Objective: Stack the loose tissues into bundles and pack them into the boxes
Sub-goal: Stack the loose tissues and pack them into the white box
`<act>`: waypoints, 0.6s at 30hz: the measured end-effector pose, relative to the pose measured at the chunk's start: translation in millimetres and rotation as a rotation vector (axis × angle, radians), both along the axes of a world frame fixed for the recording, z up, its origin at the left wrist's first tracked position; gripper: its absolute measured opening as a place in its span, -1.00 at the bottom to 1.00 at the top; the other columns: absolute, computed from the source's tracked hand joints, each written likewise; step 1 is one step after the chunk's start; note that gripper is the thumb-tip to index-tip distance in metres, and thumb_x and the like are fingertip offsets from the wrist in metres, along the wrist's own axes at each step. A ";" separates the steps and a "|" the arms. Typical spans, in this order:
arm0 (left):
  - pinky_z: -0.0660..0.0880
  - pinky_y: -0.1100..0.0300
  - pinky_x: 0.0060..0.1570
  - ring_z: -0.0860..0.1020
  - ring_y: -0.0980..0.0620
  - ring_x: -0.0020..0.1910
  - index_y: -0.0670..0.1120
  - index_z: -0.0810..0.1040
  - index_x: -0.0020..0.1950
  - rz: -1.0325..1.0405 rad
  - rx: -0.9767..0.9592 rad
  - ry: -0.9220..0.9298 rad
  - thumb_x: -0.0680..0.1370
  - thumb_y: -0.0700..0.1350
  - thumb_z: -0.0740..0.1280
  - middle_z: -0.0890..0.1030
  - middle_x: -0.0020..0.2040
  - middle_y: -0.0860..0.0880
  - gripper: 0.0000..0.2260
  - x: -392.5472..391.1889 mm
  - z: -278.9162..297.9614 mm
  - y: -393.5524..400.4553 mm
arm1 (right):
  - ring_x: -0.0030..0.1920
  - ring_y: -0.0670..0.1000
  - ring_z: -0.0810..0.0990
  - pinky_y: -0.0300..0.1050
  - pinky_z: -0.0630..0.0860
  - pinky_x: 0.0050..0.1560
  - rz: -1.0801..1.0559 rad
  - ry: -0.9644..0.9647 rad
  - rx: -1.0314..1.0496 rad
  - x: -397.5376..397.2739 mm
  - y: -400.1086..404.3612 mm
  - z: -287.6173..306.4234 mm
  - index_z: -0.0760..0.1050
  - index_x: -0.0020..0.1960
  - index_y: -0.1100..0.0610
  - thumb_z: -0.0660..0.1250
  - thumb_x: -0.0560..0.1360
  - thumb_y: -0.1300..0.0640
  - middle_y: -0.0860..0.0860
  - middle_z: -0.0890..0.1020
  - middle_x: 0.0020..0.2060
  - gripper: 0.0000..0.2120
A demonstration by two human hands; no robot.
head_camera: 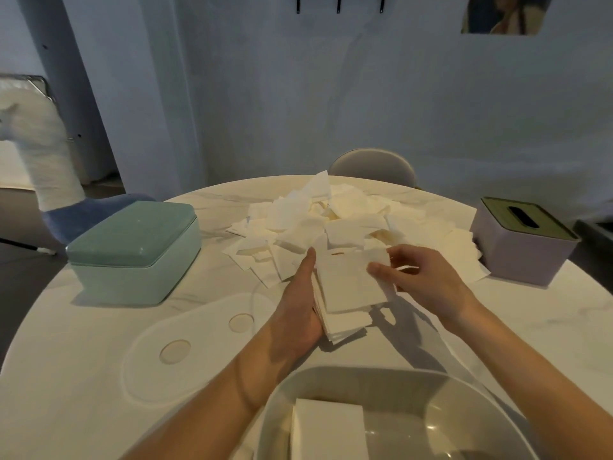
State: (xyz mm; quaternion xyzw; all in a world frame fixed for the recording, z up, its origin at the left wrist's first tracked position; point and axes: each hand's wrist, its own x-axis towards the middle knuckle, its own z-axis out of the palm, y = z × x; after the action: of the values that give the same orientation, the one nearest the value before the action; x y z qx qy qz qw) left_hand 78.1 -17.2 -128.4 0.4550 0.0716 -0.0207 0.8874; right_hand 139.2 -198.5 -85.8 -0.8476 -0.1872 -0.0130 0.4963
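Round white marble-look table [547, 327] taken as landmark. A grey rounded chair back [373, 164] is seen just beyond its far edge, tucked close. Off its left side, a blue upholstered seat [83, 217] is noted, with a white fluffy cover [39, 144] draped over the backrest. On the table top, near its left front, a flat translucent oval lid [185, 353] is laid, two round discs showing on it. Behind the table a pale blue-grey wall [331, 94] is seen; three dark hooks [339, 3] are fixed high on it. A picture [504, 14] is hung higher up, to the right of the table's centre, partly cut off.
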 end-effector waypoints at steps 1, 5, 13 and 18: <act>0.46 -0.29 0.36 0.61 -0.25 0.28 0.06 0.57 0.41 -0.010 0.010 0.001 0.66 0.36 0.09 0.66 0.27 -0.18 -0.46 0.7 -1.8 2.0 | -0.09 -0.07 0.66 -0.28 0.59 -0.14 0.021 -0.051 0.022 -1.6 -1.8 4.7 0.64 -0.01 -0.10 0.47 0.47 -0.12 -0.20 0.69 -0.15 -0.85; 0.45 -0.27 0.38 0.61 -0.24 0.28 0.02 0.56 0.41 0.005 -0.014 0.025 0.65 0.34 0.13 0.66 0.26 -0.17 -0.46 5.8 1.7 11.8 | -0.05 -0.14 0.67 -0.28 0.60 0.00 0.216 -0.014 0.226 -8.3 -12.6 27.0 0.69 0.03 -0.03 0.42 0.49 -0.05 -0.16 0.73 -0.07 -0.83; 0.63 -0.10 0.09 0.65 -0.19 0.12 0.10 0.43 0.43 -0.359 0.035 0.023 0.60 0.44 0.04 0.66 0.13 -0.16 -0.42 -13.4 20.0 0.0 | -0.04 -0.12 0.66 -0.29 0.60 0.04 0.359 -0.097 -0.006 -16.5 1.1 19.9 0.65 0.09 -0.09 0.50 0.38 -0.11 -0.19 0.69 -0.06 -0.70; 0.64 -0.01 0.09 0.68 -0.15 0.09 0.06 0.42 0.41 -0.392 0.052 0.013 0.53 0.41 0.20 0.68 0.10 -0.15 -0.41 -20.4 25.7 -6.8 | -0.06 -0.15 0.64 -0.26 0.63 -0.13 0.310 -0.250 -0.111 -4.2 -4.0 11.1 0.62 0.11 -0.11 0.48 0.34 -0.24 -0.19 0.66 -0.05 -0.60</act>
State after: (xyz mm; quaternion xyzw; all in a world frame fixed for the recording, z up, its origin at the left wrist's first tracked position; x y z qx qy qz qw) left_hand 57.7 -24.0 -102.7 0.4830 -0.0120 -0.1942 0.8538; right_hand 135.0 -202.5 -74.7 -0.8264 -0.3760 -0.0315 0.4179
